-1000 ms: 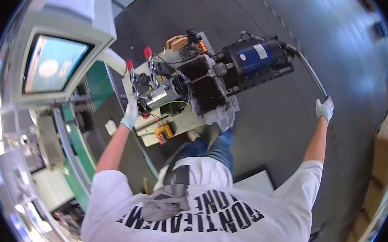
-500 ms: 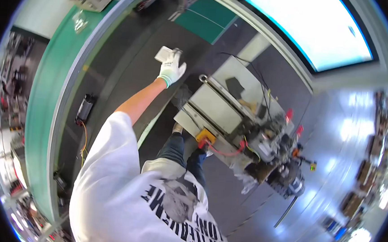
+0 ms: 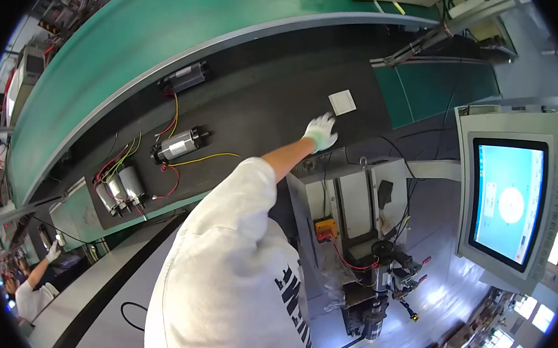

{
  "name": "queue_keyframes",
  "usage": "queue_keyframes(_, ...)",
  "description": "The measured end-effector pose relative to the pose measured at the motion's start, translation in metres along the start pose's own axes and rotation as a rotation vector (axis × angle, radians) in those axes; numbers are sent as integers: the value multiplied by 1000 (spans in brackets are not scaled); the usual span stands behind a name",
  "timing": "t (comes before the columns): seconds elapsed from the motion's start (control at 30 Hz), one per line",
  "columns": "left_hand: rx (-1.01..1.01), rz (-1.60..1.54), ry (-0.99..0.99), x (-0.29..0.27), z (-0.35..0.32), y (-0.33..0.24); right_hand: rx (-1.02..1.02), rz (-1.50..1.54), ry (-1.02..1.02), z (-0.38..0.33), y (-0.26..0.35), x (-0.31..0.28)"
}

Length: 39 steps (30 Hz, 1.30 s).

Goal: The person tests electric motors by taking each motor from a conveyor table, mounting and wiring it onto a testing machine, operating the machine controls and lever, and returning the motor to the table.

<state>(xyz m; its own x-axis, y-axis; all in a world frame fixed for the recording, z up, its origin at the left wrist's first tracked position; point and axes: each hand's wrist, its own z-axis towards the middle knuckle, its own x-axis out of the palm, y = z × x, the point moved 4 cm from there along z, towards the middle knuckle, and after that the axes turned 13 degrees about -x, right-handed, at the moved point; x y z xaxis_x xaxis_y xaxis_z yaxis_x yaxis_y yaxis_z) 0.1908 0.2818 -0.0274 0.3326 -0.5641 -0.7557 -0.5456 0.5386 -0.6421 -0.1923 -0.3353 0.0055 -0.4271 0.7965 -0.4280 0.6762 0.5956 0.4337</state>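
My left hand (image 3: 321,132), in a white glove with a pale green cuff, reaches over the dark belt (image 3: 264,102). Its fingers are stretched out and slightly apart, with nothing seen in them. Just beyond the fingertips a flat white square piece (image 3: 342,103) lies on the belt, a small gap away from the hand. Farther left on the same surface is a silver cylindrical motor (image 3: 181,145) with yellow and red wires. Another motor (image 3: 187,77) lies behind it, near the raised rim. My right hand does not show.
Several wired motors (image 3: 131,185) stand grouped at the left. A green shelf (image 3: 193,13) curves along the back. Right of me are a machine with a clamp fixture (image 3: 385,272), an orange switch box (image 3: 325,229) and a lit monitor (image 3: 509,202). A co-worker's gloved hand (image 3: 53,252) shows lower left.
The view has swung round, bringing motors and the whole monitor into sight. My left hand was at the white square piece and is now apart from it.
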Motion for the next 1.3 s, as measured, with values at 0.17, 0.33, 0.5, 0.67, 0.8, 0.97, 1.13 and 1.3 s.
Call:
queue_keyframes(0.17,91,36,73,-46,-109,53,-166,-83,-13,19,23,-3)
queue_keyframes(0.33,-172,72,69,-127,-172,157,-396,-204,7,50,93,32)
queue_keyframes(0.5,60,102,167,-249,-155,105,-777,-435,-5,38,194,53)
queue_keyframes(0.67,601,21,68,-377,-135,-28,-898,-327,106,8,309,83)
queue_keyframes(0.8,1013,61,-196,-471,-152,-150,-1099,-397,73,-3,363,107)
queue_keyframes(0.97,1434,-104,-248,-550,-183,-237,-1094,-399,11,22,374,126)
queue_keyframes(1.13,1735,-345,-325,-546,-203,-262,-1119,-548,-20,34,362,138)
queue_keyframes(1.3,1785,-286,-115,-496,-185,-224,-792,-312,17,48,296,156)
